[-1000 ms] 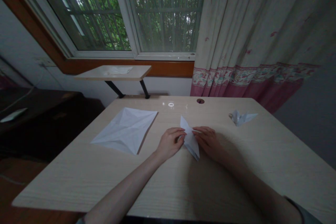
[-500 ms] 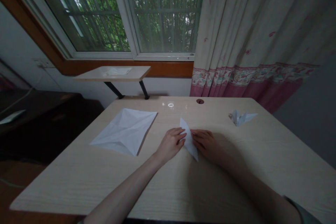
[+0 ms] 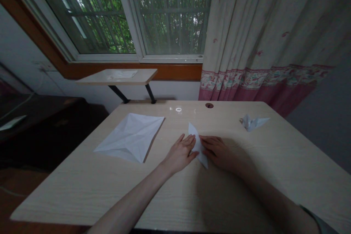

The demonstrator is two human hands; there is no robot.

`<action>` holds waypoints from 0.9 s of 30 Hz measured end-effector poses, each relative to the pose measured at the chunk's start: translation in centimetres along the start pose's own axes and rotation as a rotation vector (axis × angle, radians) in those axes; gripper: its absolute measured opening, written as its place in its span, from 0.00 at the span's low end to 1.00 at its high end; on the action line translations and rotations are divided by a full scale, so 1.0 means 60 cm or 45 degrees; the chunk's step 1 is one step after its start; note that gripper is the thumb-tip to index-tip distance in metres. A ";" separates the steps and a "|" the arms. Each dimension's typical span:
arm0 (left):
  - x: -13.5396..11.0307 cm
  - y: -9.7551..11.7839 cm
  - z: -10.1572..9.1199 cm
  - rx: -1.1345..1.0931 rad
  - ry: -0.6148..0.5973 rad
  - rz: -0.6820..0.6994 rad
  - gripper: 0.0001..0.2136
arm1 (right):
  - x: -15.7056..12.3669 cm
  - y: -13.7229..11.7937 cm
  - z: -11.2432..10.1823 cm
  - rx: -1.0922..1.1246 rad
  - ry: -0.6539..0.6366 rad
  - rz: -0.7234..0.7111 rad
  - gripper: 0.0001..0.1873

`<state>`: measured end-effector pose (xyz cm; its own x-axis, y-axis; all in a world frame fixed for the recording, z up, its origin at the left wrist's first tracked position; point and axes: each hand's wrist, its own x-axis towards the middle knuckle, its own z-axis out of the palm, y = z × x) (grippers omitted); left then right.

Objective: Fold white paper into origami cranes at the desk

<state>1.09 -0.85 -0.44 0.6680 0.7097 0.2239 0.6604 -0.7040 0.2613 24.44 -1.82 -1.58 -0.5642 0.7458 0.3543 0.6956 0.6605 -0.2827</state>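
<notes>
A narrow piece of folded white paper (image 3: 193,129), pointed at both ends, lies on the table between my hands. My left hand (image 3: 182,153) rests on its left side with the fingers stretched out and somewhat apart, the thumb touching the paper lower down. Against the paper's right edge, my right hand (image 3: 218,151) has its fingers close together, holding that edge; its thumb is mostly hidden. To the left lies a creased white paper sheet (image 3: 131,135), opened out. A folded paper crane (image 3: 251,122) stands toward the back right.
The light wooden table (image 3: 153,197) carries a small raised shelf (image 3: 95,76) at its back left, with white paper (image 3: 123,74) on top. A round cable hole (image 3: 209,105) is near the back edge. Behind are a window and a curtain (image 3: 233,44). Dark furniture (image 3: 41,117) stands at left.
My left hand's fingers have spread and slid slightly right over the folded paper, its thumb now lower. The right hand, sheet and crane look nearly unmoved.
</notes>
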 end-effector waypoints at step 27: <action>0.000 -0.012 0.006 -0.104 -0.023 0.018 0.22 | -0.004 0.003 -0.014 0.119 -0.127 0.032 0.25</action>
<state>0.76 -0.37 -0.93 0.6837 0.6984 0.2117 0.6209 -0.7091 0.3340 25.08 -1.93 -0.99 -0.5918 0.7639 0.2572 0.6682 0.6434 -0.3735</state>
